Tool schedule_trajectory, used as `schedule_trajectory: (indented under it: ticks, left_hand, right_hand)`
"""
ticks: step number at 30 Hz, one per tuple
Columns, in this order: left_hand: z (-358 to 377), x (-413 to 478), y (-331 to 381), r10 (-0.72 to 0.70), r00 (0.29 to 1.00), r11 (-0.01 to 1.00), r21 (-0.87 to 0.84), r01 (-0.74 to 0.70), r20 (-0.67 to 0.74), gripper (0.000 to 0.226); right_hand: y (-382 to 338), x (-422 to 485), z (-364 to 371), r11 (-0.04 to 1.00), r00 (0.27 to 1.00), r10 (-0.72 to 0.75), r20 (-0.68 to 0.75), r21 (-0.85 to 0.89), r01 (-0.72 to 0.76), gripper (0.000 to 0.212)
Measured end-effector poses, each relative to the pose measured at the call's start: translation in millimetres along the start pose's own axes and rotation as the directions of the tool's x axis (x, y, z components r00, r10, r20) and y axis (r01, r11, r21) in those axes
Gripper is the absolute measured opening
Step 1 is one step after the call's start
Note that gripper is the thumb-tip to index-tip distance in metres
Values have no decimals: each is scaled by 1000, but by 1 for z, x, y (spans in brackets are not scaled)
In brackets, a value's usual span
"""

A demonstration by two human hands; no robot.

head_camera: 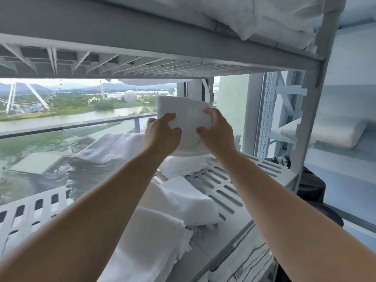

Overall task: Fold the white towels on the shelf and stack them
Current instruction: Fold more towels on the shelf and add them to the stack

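Observation:
Both my hands hold a folded white towel (184,110) up above the slotted grey shelf (234,180). My left hand (162,133) grips its left edge and my right hand (215,129) grips its right edge. The towel hangs tilted over a low stack of folded towels (183,163) at the back of the shelf. A taller stack of folded white towels (101,157) stands to the left of it. Loose unfolded white towels (162,220) lie in a heap on the shelf's near part, under my forearms.
The upper shelf (162,64) runs close overhead, with white linen (274,21) on top. A grey upright post (311,119) bounds the right side. Behind is a window with a railing (71,125). Striped cloth (244,257) lies at the lower right; another rack with a pillow (329,133) stands right.

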State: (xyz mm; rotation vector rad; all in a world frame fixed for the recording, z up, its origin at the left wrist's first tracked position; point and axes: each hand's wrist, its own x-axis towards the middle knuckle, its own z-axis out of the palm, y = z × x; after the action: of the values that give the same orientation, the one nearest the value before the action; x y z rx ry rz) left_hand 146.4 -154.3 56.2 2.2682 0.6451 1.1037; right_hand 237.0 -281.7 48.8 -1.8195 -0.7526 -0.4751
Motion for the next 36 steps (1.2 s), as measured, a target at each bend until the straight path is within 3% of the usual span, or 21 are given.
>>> schedule_trajectory:
  ticks: [7, 17, 24, 28, 33, 36]
  left_hand:
    - [45, 53, -10, -81, 996, 996, 29, 80, 40, 52]
    - [86, 98, -30, -304, 946, 951, 29, 309, -111, 51]
    - [110, 85, -47, -407, 901, 913, -27, 407, -154, 50]
    - [122, 67, -65, -435, 888, 877, 153, 456, -150, 44]
    - [122, 76, -62, -368, 910, 884, 232, 407, -194, 26]
    - [120, 79, -65, -342, 929, 856, 359, 371, -144, 24]
  right_hand:
    - [53, 58, 34, 998, 998, -53, 28, 28, 53, 53]
    - [99, 141, 90, 964, 949, -222, 223, 196, 179, 47]
    - [127, 144, 122, 960, 922, -198, 332, 255, 115, 44]
    - [154, 126, 135, 985, 864, -103, 493, 170, 21, 43]
    - [157, 130, 136, 972, 908, -148, 392, 229, 60, 39]
    - [160, 134, 134, 983, 823, -180, 539, 121, 136, 44]
